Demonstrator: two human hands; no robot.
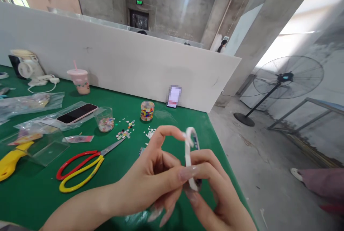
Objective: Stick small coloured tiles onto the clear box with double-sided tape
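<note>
Both hands hold a thin white ring-shaped band [187,152], upright and seen nearly edge-on, with small dark and blue patches on its far side. My left hand [158,173] curls around from the left, index fingertip at the band's top and thumb against its lower side. From the right, my right hand [212,177] grips the lower part between thumb and fingers. Just beyond the hands lie small white tile pieces [149,132]. A stack of bands covered in coloured squares [147,111] stands farther back.
Red-and-yellow scissors [100,154] lie left of my hands, near a clear cup of small pieces [105,120] and a clear plastic box [45,148]. A phone [174,96] leans on the white partition [129,60]. The green table's [212,130] edge runs along the right.
</note>
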